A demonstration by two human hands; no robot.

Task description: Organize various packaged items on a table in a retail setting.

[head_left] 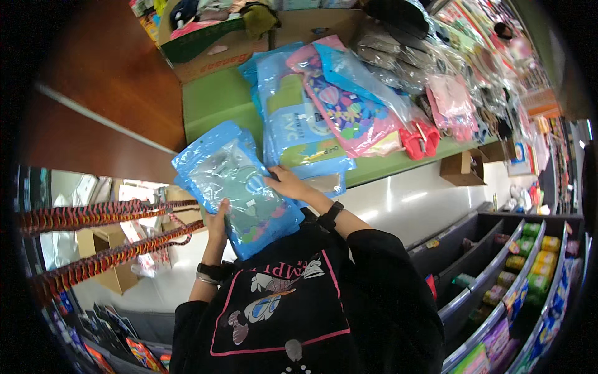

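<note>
Black shirt (299,311) nearest; left hand (217,225), right hand (288,183) grip closed on blue packet (240,187) edges.

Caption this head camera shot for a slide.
Both hands, left hand and right hand, hold a blue plastic packet above a green shelf.
</note>
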